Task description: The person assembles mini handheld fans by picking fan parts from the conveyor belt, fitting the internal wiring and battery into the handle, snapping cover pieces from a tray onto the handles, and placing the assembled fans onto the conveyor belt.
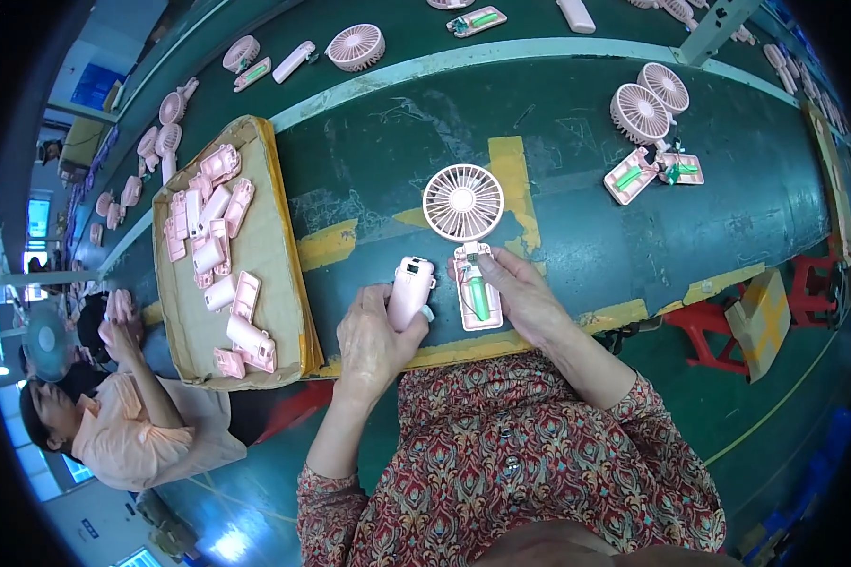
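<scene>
A pink hand fan (pixel 462 202) lies on the green bench in front of me, its round grille pointing away. Its opened handle (pixel 479 300) shows a green battery and a small circuit board. My right hand (pixel 529 300) grips the right side of that handle, near the board. To the left, my left hand (pixel 373 333) is closed round a pink handle cover (pixel 410 295), outer side up, with a dark slot near its top. The cover is apart from the fan. A small pale piece shows at my left thumb; I cannot make out what it is.
A cardboard tray (pixel 298 312) at the left holds several pink handle covers (pixel 241 200). Two opened fans (pixel 641 113) lie at the right. Beyond a metal rail (pixel 350 90) more fans and parts are spread out. A co-worker (pixel 151 430) sits at far left; red stools (pixel 704 331) stand at right.
</scene>
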Tool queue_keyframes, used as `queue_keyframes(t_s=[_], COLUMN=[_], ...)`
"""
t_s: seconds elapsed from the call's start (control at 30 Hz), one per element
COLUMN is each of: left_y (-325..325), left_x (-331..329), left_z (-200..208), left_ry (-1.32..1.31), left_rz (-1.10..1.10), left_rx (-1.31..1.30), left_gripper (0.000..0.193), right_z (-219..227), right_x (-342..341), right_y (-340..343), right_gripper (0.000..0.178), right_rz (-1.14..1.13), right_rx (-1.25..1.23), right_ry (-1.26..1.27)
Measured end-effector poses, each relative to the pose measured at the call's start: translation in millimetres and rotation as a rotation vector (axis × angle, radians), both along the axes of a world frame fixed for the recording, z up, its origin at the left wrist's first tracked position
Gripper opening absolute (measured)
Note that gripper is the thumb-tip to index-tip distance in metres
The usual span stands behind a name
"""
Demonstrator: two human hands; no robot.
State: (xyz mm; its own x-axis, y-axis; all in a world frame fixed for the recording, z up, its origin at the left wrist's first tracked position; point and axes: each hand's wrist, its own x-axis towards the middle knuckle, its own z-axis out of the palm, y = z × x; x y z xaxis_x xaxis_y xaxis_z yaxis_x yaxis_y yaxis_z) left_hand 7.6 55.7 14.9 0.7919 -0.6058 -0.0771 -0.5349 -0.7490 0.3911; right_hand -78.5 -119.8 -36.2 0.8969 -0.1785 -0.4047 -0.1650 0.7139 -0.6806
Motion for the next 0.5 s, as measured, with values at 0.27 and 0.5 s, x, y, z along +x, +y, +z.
queue_keyframes(t_s=[0.27, 0.5], left_y=[-32.1, -46.1], left_x=[-20.3, -26.8], left_z=[13.2, 17.6], left_ry=[0.191, 0.127], left_rz=[0.021, -0.03], left_rx=[-0.17, -0.099], left_gripper=[0.058, 0.061], right_z=[9.6, 5.6], right_x=[-1.0, -2.9], right_y=[-3.8, -8.7], right_gripper=[0.034, 0.044], right_rz=[0.011, 0.129], right_rx=[0.184, 0.17], right_ry=[-0.018, -0.079])
